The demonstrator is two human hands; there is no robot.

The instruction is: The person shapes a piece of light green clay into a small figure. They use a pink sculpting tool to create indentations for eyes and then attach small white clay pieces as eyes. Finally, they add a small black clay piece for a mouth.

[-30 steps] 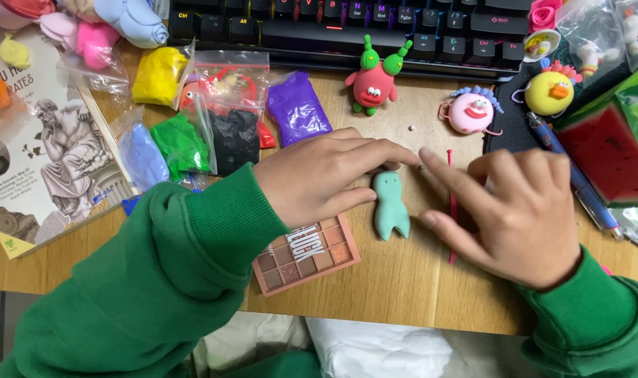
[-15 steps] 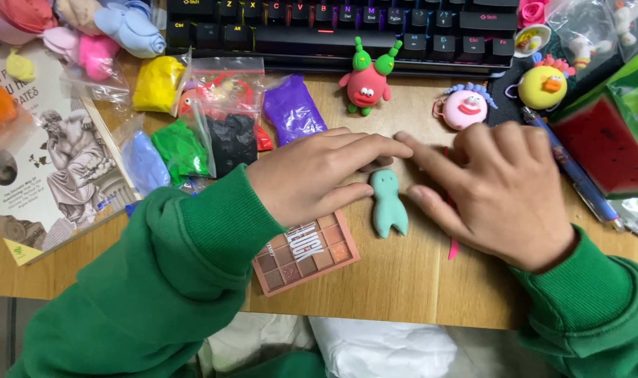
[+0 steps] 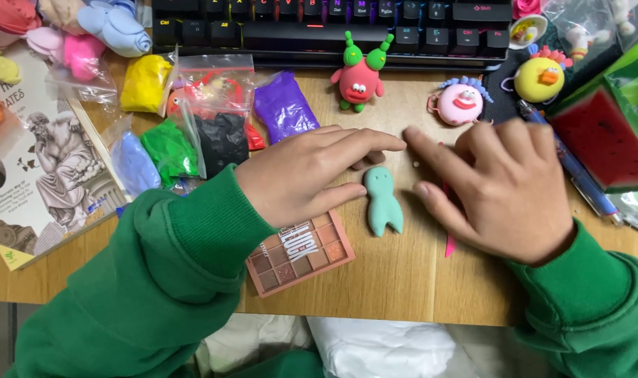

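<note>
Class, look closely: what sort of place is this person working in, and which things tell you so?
Most likely a home desk used for clay crafting: a wooden desk with a keyboard, bags of coloured clay, and finished clay figures like the teal one.

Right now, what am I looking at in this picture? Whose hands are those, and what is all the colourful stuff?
The camera sits on a person's head and looks down, so you see their own two hands in green sleeves. There is no machine here.

The left hand and the right hand lie flat on a wooden desk. Between them lies a little teal clay figure. Neither hand is gripping anything; the left fingertips rest close by the figure's head.

Behind the left arm are bags of modelling clay: yellow, green, black, blue and purple. Finished clay creatures stand further back: a red one with green horns, a pink face and a yellow bird. There is also a dark keyboard, a small makeup palette and a book.
</note>
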